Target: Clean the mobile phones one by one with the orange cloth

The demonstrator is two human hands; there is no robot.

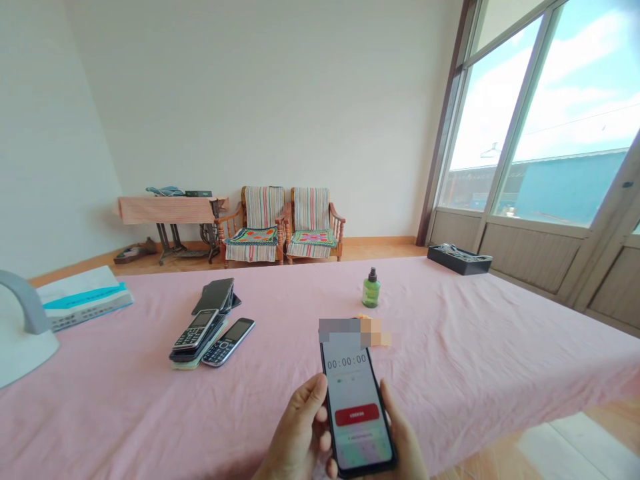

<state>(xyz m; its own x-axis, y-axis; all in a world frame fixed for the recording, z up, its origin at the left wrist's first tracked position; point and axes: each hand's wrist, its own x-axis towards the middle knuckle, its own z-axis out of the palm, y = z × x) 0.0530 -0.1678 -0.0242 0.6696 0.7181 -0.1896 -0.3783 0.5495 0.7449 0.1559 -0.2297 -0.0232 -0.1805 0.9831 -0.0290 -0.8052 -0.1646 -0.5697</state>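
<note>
Between my two hands is a smartphone (356,393), tilted toward me, its screen showing a timer at 00:00:00 and a red button. My left hand (300,427) is closed on its left edge, thumb along the side. On the right edge, my right hand (404,437) grips it, with its fingers partly hidden behind the phone. Blurred blocks cover the phone's top and part of an orange-yellow thing (364,316) behind it. Beyond stands a green spray bottle (371,293) with a black top, upright on the pink tablecloth (290,320).
Left of centre, a keypad phone (230,342) leans beside a phone stack (196,329); dark flat devices (215,296) lie behind. A white-and-blue box (87,299) and a white appliance (23,333) stand far left. A black box (460,260) sits at the back right. Two chairs (263,217) stand beyond.
</note>
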